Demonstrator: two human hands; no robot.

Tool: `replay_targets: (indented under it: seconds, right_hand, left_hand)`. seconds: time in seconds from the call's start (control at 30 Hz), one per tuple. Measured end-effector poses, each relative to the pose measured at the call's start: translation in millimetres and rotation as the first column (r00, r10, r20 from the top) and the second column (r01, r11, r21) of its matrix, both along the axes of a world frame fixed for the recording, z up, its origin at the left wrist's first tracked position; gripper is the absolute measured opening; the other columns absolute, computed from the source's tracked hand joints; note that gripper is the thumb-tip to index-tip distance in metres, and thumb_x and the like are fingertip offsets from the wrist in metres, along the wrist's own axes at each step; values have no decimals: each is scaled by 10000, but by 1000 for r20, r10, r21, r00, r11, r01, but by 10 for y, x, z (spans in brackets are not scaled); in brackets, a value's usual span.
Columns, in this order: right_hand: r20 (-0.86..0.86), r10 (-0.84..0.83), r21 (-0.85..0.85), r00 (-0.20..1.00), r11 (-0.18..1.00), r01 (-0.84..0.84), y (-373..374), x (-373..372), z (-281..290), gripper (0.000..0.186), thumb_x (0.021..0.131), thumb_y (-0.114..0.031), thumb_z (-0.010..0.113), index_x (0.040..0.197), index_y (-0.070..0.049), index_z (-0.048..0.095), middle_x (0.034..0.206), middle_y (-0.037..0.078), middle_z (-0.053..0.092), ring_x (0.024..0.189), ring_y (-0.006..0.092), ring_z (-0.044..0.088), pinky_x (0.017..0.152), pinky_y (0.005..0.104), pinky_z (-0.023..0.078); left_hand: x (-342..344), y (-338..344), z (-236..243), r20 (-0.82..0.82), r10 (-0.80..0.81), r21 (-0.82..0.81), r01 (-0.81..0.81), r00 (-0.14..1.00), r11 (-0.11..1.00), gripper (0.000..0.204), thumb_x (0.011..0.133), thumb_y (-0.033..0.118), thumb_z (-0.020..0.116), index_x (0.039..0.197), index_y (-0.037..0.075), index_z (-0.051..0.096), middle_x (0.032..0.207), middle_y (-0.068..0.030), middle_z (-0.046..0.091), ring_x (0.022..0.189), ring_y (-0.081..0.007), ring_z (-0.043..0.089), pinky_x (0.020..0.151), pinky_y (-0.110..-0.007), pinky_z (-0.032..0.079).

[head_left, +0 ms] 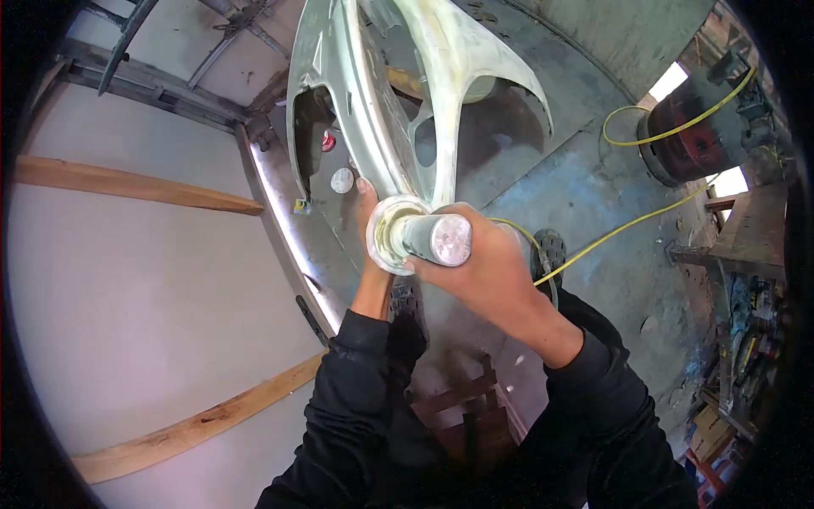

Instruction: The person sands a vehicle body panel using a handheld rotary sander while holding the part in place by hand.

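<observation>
My left hand (367, 198) is wrapped around a round cup (381, 222) with a whitish rim and yellowish smears inside. Most of that hand is hidden behind the cup. My right hand (496, 271) grips a grey cylinder (421, 237), probably a can, whose round, pale, speckled end faces up toward me. The cylinder's other end leans into the mouth of the cup. Just beyond my hands stands a large silver and white curved vehicle panel (441, 51), like a bumper, with openings in it. Whether anything flows from the cylinder cannot be seen.
A yellow hose (623, 227) crosses the floor on the right, near my shoe (551, 246) and a dark red tank (687, 131). A round whitish disc (342, 180) and a small red item (328, 141) lie left of the panel. A cluttered bench (746, 233) stands far right.
</observation>
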State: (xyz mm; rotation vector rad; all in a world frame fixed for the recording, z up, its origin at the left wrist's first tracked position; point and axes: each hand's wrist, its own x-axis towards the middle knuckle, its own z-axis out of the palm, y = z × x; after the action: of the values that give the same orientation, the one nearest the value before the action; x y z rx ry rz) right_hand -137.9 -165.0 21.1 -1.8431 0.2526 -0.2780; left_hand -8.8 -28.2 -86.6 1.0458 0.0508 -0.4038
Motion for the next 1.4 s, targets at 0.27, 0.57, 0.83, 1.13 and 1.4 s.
replay_targets:
  seconds: [0.27, 0.57, 0.83, 1.13, 1.4]
  right_hand:
    - [-73, 18, -54, 997, 998, -22, 28, 36, -38, 530, 772, -266, 905, 1164, -19, 648, 946, 177, 742, 877, 334, 741, 775, 408, 567]
    - [67, -33, -19, 997, 999, 35, 63, 58, -126, 453, 774, -282, 895, 1075, -38, 658, 830, 213, 724, 810, 419, 720, 679, 470, 575]
    - [83, -35, 130, 996, 991, 24, 66, 163, -123, 469, 775, -276, 892, 1119, -33, 688, 884, 224, 738, 871, 402, 737, 730, 453, 590]
    - [78, -29, 124, 997, 992, 19, 43, 241, -74, 467, 775, -289, 889, 1110, -24, 700, 907, 219, 743, 895, 386, 744, 748, 440, 594]
    - [-34, 24, 93, 999, 995, -21, 77, 162, -62, 490, 770, -201, 911, 1149, 19, 693, 996, 142, 776, 911, 181, 756, 822, 327, 578]
  left_hand:
    - [56, 49, 62, -3, -3, 155, 3, 1000, 988, 676, 1063, 626, 454, 1214, -6, 638, 889, -107, 712, 752, -197, 722, 689, -318, 616]
    - [91, 18, 162, 27, -28, 190, 22, 999, 981, 670, 1051, 635, 478, 1070, -2, 684, 799, -90, 704, 679, -166, 707, 623, -305, 605]
    - [149, -31, 60, 93, 53, 44, -57, 994, 997, 574, 1032, 584, 572, 1149, 25, 630, 807, -71, 675, 673, -168, 687, 609, -304, 613]
    - [235, -8, -138, 54, 47, -22, -46, 997, 999, 573, 1046, 596, 533, 1016, 37, 655, 798, -70, 680, 701, -160, 683, 644, -285, 590]
    - [266, 4, -171, 96, 0, -22, 2, 995, 1000, 554, 1060, 586, 512, 946, 63, 653, 771, -48, 659, 701, -140, 671, 632, -289, 577]
